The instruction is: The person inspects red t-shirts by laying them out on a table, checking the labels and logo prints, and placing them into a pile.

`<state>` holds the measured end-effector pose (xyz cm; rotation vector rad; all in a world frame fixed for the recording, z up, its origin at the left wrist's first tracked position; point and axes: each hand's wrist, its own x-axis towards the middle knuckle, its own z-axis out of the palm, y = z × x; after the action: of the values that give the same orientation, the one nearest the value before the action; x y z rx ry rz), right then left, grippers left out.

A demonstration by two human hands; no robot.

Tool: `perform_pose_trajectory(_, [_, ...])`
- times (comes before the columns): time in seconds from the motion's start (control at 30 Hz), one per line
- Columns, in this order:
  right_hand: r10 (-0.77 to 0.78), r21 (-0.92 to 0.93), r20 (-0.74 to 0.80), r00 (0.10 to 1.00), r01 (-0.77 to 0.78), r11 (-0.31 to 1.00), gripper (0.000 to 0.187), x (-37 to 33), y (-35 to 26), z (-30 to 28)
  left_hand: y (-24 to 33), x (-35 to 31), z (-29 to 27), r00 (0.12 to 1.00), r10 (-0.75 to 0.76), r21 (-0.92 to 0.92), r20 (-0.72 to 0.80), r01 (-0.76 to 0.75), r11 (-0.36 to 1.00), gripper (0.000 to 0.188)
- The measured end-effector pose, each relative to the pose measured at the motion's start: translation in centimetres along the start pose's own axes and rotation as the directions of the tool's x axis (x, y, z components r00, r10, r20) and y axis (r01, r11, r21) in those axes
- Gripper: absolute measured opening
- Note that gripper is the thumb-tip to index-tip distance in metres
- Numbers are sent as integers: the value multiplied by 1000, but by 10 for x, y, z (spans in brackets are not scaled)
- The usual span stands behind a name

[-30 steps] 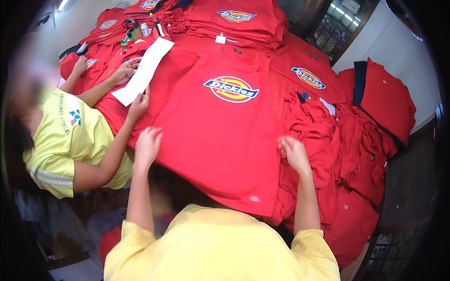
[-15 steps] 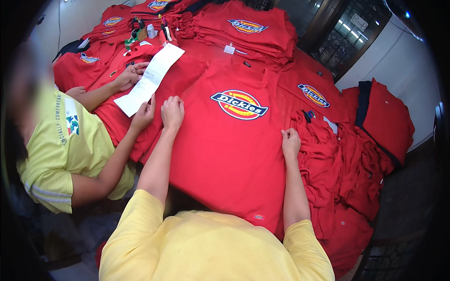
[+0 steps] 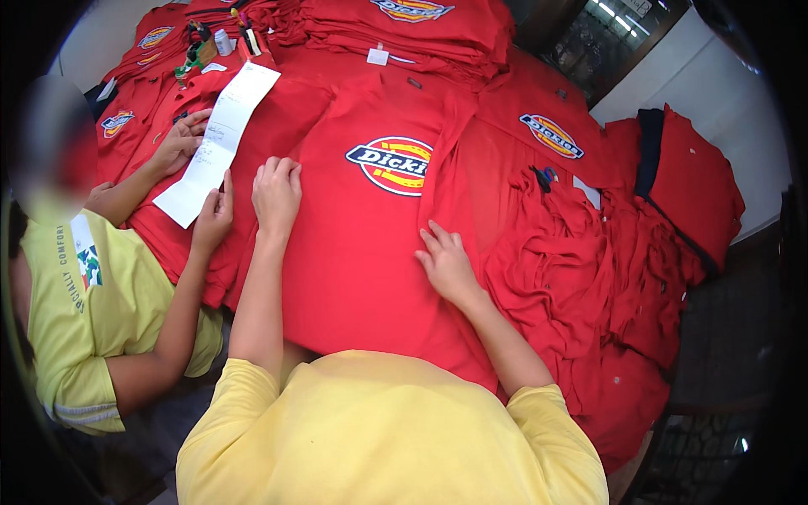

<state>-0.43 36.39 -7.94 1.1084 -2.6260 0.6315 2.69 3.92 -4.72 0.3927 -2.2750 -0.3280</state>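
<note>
A red T-shirt (image 3: pixel 353 286) with an oval chest print lies spread in front of me. Its right side is folded inward and partly covers the print. My right hand (image 3: pixel 450 263) rests on that folded strip, fingers apart and pressed lightly on the cloth. At the shirt's left edge my left hand (image 3: pixel 278 194) has its fingers curled in and closed on the fabric; the fingertips are partly hidden.
On the left a person in a yellow-green shirt (image 3: pixel 126 324) holds a long white paper (image 3: pixel 217 143). Folded red shirts (image 3: pixel 471 46) are stacked at the back. Crumpled red garments (image 3: pixel 555 269), with dark-handled scissors (image 3: pixel 544 178) beside them, lie at the right.
My right hand has moved inward to the left, folding the shirt's right side over part of the print. Its fingers have opened from a pinch. The view has shifted slightly.
</note>
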Motion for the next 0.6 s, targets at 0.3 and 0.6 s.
perform_pose_trajectory(0.3, [307, 184, 75, 949, -316, 931, 19, 11, 14, -20, 86, -86, 12, 857, 337, -149, 390, -302, 942, 35])
perform_pose_trajectory(0.6, [313, 97, 83, 946, -320, 942, 30, 2, 21, -9, 51, -54, -7, 964, 26, -226, 264, 36, 973, 17])
